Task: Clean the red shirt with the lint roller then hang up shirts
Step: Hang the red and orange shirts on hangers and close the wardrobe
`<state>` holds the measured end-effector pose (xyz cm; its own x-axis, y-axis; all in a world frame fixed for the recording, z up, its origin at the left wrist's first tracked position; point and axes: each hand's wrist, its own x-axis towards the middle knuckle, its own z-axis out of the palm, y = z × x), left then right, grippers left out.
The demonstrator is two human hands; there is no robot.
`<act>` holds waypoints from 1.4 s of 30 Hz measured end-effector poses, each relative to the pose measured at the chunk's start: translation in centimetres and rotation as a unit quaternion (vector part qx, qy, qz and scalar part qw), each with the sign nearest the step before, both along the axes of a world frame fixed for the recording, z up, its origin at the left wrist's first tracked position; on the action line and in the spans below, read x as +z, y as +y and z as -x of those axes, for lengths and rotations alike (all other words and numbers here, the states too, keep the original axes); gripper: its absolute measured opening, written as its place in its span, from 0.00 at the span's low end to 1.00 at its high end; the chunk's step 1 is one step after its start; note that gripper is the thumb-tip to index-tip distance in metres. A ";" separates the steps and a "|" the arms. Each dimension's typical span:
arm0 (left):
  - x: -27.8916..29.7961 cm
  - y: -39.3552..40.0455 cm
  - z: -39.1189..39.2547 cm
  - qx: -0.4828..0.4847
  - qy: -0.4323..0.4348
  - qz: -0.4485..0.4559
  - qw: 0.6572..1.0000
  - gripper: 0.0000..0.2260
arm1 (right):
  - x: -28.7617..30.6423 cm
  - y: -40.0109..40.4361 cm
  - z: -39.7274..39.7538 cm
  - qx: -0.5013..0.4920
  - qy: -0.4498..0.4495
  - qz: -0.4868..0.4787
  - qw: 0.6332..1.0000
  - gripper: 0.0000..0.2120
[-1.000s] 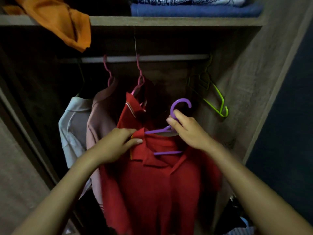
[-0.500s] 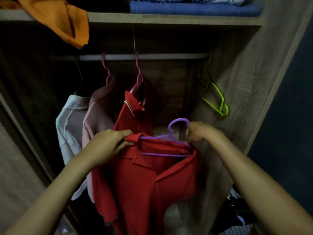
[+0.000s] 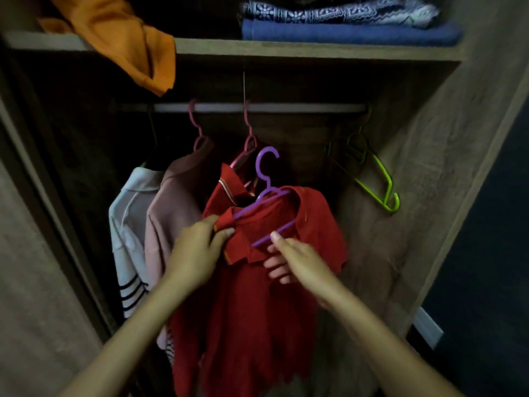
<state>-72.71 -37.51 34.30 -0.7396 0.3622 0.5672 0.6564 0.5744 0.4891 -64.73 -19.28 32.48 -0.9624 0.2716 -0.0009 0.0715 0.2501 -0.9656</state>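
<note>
A red polo shirt (image 3: 257,305) sits on a purple hanger (image 3: 264,179), held inside an open wardrobe below the rail (image 3: 257,107). The hanger is tilted, its hook up and free of the rail. My left hand (image 3: 197,250) pinches the shirt's left collar and shoulder. My right hand (image 3: 292,259) grips the shirt front with the thumb against the hanger's lower bar. Behind it, a second red shirt (image 3: 226,193) hangs on a pink hanger. No lint roller is in view.
On the rail hang a white striped shirt (image 3: 128,224), a dusty pink shirt (image 3: 171,213) and bare green hangers (image 3: 378,179) at the right. The shelf (image 3: 286,51) above carries an orange cloth (image 3: 126,38) and folded blue textiles (image 3: 343,24). Wardrobe walls close in on both sides.
My right hand left the shirt's right shoulder and came down to the hanger's lower bar and shirt front. The hanger tilted, its hook rising toward the rail. My view dropped slightly.
</note>
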 end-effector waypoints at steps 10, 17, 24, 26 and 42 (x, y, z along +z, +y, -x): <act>1.2 6.7 -4.4 -0.280 -0.352 -0.184 0.874 0.20 | 1.5 -1.4 2.2 -0.127 0.115 0.194 0.966 0.08; 3.4 3.7 -0.2 -0.022 0.027 -0.180 0.983 0.21 | 4.4 2.5 4.0 -0.146 0.109 -0.039 0.982 0.06; 3.5 4.4 6.8 0.030 0.070 0.002 0.997 0.28 | 11.3 3.0 8.1 -0.148 0.096 -0.214 0.961 0.11; 3.2 4.8 7.1 0.026 0.062 -0.018 0.998 0.29 | 12.3 3.0 9.4 -0.149 0.089 -0.233 0.957 0.15; -0.2 5.7 7.3 -0.035 0.041 -0.038 0.998 0.40 | 8.1 4.1 10.8 -0.153 0.023 -0.337 0.929 0.31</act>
